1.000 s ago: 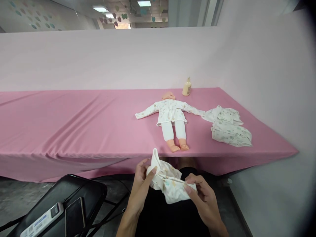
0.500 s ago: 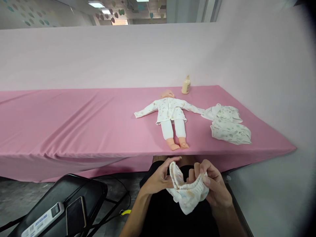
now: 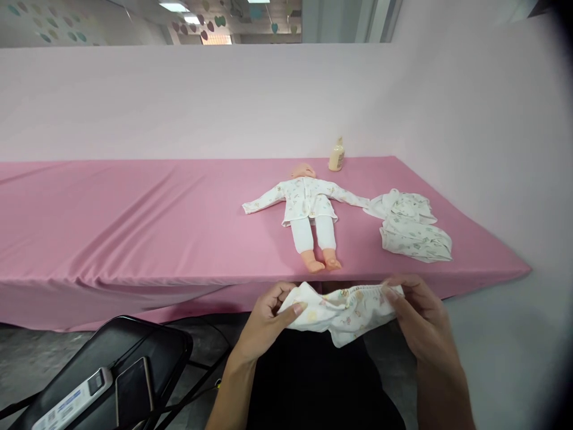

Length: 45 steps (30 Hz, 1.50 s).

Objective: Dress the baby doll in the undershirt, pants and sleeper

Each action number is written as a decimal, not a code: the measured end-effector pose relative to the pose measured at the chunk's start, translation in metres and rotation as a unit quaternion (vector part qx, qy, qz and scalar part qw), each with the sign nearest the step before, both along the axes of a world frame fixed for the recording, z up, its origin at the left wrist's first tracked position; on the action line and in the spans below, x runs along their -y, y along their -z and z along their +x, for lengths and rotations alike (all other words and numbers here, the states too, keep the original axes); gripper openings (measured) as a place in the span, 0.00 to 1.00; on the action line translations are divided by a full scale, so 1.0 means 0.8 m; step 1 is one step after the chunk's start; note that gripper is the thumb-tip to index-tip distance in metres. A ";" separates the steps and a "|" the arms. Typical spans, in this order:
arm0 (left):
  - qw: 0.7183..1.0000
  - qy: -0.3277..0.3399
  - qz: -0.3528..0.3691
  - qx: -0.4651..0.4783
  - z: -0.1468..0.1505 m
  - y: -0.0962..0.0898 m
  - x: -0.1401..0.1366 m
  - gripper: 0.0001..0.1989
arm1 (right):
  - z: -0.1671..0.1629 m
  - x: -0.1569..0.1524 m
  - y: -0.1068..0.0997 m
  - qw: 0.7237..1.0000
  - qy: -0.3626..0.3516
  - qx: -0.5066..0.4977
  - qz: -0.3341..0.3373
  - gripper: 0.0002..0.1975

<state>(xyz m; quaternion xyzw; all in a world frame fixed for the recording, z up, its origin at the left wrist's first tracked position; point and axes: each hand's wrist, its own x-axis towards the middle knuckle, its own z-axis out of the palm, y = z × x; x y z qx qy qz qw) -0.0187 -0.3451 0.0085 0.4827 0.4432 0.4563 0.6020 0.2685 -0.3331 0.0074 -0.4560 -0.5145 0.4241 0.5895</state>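
Note:
Stretched sideways between my hands is a small white printed baby garment (image 3: 353, 316) with a gathered elastic edge; its exact kind is unclear. My left hand (image 3: 273, 310) pinches one end of it, thumb on top. The other end is gripped by my right hand (image 3: 416, 310), with the fingers partly behind the cloth. Beyond my hands, a baby doll (image 3: 330, 257) lies on its back, feet towards me. It wears a white printed long-sleeved top (image 3: 304, 200) and white leg coverings (image 3: 302, 234), its arms spread wide.
A pink cloth (image 3: 156, 233) covers the long table. Folded printed baby clothes (image 3: 414, 233) lie right of the doll, touching its sleeve. A cream pump bottle (image 3: 336, 155) stands behind. At lower left, a black chair (image 3: 170, 340) holds a phone (image 3: 134, 391) and a white device (image 3: 74, 400).
My hands have moved apart, pulling the bunched garment out into a wide strip, slightly higher than before. The doll and the clothes on the table stay in place.

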 end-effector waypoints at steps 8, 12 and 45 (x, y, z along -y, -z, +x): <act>0.987 0.048 0.048 -0.144 0.004 -0.010 0.001 0.16 | 0.003 0.002 -0.017 0.991 -0.007 0.133 0.014 0.09; 0.967 0.011 0.142 -0.213 0.003 -0.019 0.006 0.11 | 0.002 0.006 -0.038 0.952 -0.019 0.295 0.080 0.08; 0.906 0.158 0.207 -0.334 0.033 -0.046 0.026 0.14 | -0.079 0.066 0.002 0.823 0.000 0.485 0.295 0.04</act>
